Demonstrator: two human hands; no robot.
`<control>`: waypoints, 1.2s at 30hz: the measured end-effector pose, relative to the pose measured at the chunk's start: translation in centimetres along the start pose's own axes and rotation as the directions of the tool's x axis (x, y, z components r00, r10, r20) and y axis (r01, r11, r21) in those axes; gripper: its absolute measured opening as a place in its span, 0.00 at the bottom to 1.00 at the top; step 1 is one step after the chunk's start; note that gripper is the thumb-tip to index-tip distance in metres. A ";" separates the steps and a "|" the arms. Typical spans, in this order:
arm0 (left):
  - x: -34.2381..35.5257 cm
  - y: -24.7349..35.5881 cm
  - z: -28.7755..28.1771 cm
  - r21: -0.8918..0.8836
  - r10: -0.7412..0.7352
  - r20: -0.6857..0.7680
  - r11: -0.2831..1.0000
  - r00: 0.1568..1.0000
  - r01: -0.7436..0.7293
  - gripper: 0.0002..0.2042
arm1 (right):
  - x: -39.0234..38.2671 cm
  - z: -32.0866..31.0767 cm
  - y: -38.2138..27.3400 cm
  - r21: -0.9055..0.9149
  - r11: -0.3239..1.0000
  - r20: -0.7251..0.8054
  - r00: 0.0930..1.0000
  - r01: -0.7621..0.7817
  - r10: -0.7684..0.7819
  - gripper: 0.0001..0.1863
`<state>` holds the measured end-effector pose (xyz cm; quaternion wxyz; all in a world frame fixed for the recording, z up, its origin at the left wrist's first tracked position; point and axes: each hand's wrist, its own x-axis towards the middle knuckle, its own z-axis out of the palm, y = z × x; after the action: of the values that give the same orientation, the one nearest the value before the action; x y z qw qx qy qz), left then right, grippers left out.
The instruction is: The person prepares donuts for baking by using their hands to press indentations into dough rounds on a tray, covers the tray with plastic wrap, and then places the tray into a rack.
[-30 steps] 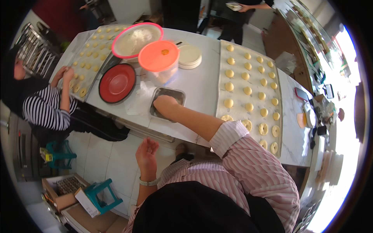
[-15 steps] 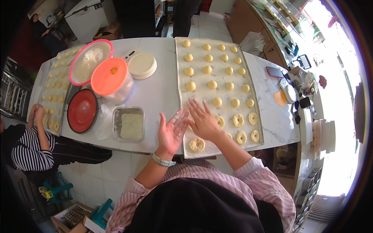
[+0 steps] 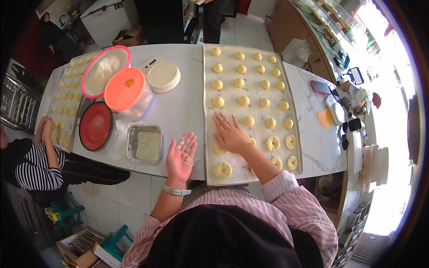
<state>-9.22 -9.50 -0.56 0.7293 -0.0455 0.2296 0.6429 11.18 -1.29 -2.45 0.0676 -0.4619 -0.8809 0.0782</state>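
My right hand (image 3: 231, 133) lies palm down with fingers extended over the left edge of a lined baking tray (image 3: 268, 172), covering part of the dough there. Off the tray's left side, my left hand (image 3: 181, 155) is held palm up, fingers stretched, holding nothing, with white flour on the fingers. Round dough balls (image 3: 243, 101) stand in rows across the far part of the tray. Flattened dough rings (image 3: 222, 170) with a hole in the middle lie along its near part. Next to my left hand is a clear container (image 3: 144, 144) with pale flour inside.
Left of the container stand a red plate (image 3: 95, 127), a tub with an orange lid (image 3: 125, 89), a pink-rimmed bowl (image 3: 106, 71) and a kitchen scale (image 3: 162, 74). A co-worker in a striped sleeve (image 3: 40, 167) works at another dough tray (image 3: 67, 96). A phone (image 3: 320, 87) lies at right.
My hands have parted. The right has come down onto the dough at the tray's left edge; the left has drawn back toward me and left, off the tray.
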 end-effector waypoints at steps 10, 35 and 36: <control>-0.4 0.2 -0.5 0.061 0.028 -0.053 0.998 0.998 -0.025 0.25 | 0.2 -2.8 2.2 0.132 0.989 -0.100 0.992 -0.066 0.079 0.14; 2.5 -7.6 2.8 0.506 0.054 -0.001 0.861 0.999 -0.046 0.13 | -4.4 -5.8 -4.2 0.010 0.998 -0.288 0.956 -0.056 0.057 0.16; 2.4 -7.5 3.4 0.509 0.035 0.024 0.860 0.999 -0.042 0.13 | -4.6 -6.2 -4.3 -0.005 0.997 -0.320 0.945 -0.078 0.073 0.16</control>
<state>-0.93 -7.37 -0.19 0.7042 0.1576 0.3869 0.5741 11.48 -7.02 4.22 0.2021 -0.5024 -0.8407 -0.0027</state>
